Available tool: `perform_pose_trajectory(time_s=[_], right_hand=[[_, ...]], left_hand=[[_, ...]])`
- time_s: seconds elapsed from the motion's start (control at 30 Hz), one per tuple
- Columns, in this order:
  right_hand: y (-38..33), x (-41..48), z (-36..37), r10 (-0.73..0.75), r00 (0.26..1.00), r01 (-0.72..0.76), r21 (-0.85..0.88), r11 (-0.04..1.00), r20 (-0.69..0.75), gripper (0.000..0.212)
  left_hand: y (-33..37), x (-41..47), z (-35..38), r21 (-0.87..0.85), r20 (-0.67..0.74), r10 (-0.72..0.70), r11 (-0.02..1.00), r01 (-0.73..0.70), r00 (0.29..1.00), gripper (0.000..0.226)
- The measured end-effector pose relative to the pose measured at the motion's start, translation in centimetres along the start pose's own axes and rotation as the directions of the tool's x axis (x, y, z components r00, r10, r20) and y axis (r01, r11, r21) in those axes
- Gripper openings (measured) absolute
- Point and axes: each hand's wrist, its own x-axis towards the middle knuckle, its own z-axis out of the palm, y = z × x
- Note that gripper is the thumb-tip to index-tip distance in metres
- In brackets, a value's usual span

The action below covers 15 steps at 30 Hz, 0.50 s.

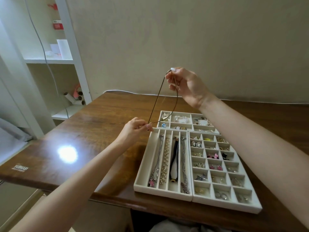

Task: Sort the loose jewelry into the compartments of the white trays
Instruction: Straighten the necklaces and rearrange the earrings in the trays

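Head view: your right hand [185, 86], raised above the table [100, 118], pinches the top of a dark cord necklace [157, 97] between thumb and fingers. Your left hand [136, 129], at 7 o'clock from it, pinches the lower end just over the far left corner of the long tray [144, 164]. The necklace hangs in the air between them. The grid tray [234, 205] touches the long tray at its 3 o'clock, and a third tray [180, 112] sits at 12 o'clock. All three hold jewelry.
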Motion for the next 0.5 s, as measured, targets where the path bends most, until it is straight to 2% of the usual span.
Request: perform_pose_trajectory(time_s=[0.17, 0.27, 0.43, 0.5], right_hand=[[-0.6, -0.2, 0.4, 0.019, 0.999, -0.020, 0.018, 1.000, 0.037, 0.017], [-0.6, -0.3, 0.6, 0.041, 0.993, -0.042, 0.011, 0.999, 0.108, 0.015], [0.3, -0.3, 1.5, 0.106, 0.975, -0.077, -0.150, 0.986, 0.195, 0.014], [0.7, -0.3, 1.9, 0.124, 0.976, -0.092, -0.179, 0.979, 0.178, 0.014]], left_hand=[[-0.4, 0.0, 0.1, 0.000, 0.050, -0.047, 0.999, 0.047, 0.998, 0.017], [-0.1, -0.1, 0.1, -0.107, 0.013, -0.042, 0.993, 0.043, 0.999, 0.011], [2.9, 0.4, -0.4, -0.315, -0.001, 0.097, 0.944, -0.093, 0.995, 0.041], [4.2, 0.9, -0.5, -0.344, -0.014, 0.122, 0.931, -0.120, 0.992, 0.041]])
